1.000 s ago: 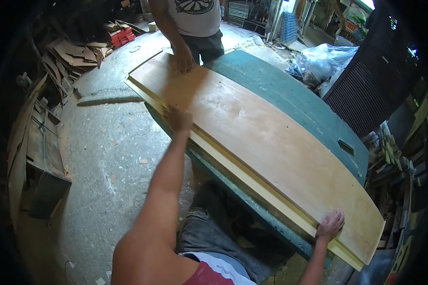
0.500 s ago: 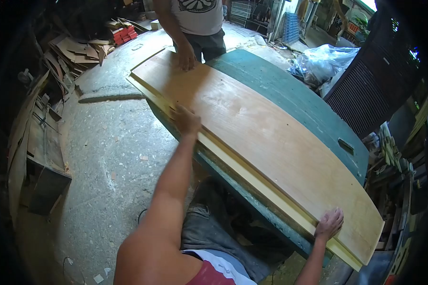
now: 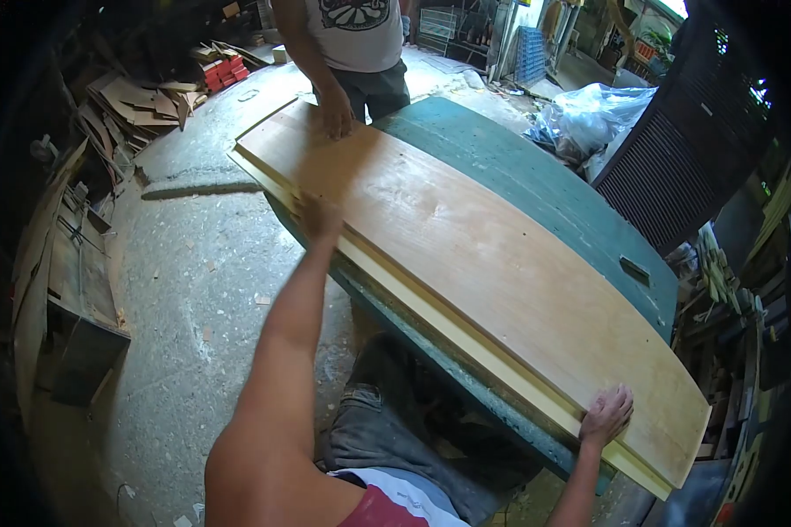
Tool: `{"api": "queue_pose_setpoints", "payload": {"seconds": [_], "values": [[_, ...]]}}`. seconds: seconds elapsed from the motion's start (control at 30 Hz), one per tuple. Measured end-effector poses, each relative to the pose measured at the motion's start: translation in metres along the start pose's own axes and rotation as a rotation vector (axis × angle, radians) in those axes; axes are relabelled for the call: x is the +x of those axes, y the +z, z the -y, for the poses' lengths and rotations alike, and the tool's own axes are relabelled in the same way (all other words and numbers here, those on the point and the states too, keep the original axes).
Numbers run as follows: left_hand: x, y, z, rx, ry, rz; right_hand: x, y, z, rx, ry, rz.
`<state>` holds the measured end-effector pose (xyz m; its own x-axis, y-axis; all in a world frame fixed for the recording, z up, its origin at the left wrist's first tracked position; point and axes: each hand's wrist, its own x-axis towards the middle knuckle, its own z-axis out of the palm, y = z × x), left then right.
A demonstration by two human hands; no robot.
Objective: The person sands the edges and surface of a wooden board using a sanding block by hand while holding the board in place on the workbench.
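Observation:
A long light-brown wooden panel (image 3: 475,237) lies on a green-topped table, with a paler yellowish strip (image 3: 448,325) along its near long side. My left hand (image 3: 320,218) rests on the panel's near edge toward the far end, its fingers partly shaded and blurred but seemingly stretched along the edge. My right hand (image 3: 606,415) lies on the panel close to its near right end, palm down, fingers extended. Across from me, another person's hand (image 3: 334,114) touches the panel's far end.
The green table (image 3: 536,184) shows beyond the panel, bearing a small dark block (image 3: 634,270). The other person (image 3: 360,44) stands at the far end. Clear plastic sheeting (image 3: 598,119) and a dark louvred door (image 3: 668,158) stand right. Wood scraps (image 3: 132,101) lie left.
My left hand has slid a little along the panel edge, toward the far left end. My right hand stays put. The view has shifted slightly.

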<state>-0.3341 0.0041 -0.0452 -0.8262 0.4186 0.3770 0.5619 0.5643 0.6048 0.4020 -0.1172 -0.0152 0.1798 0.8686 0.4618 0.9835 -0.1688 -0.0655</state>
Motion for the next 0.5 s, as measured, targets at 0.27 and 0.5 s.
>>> {"api": "queue_pose_setpoints", "payload": {"seconds": [0.27,0.5], "values": [[-0.077,-0.004,-0.033,0.136,-0.070,0.057,-0.001,-0.002,0.003,-0.032,0.012,0.025],[0.036,0.029,0.022,0.119,-0.096,0.186,0.001,-0.002,-0.002,-0.024,-0.013,0.015]]}}
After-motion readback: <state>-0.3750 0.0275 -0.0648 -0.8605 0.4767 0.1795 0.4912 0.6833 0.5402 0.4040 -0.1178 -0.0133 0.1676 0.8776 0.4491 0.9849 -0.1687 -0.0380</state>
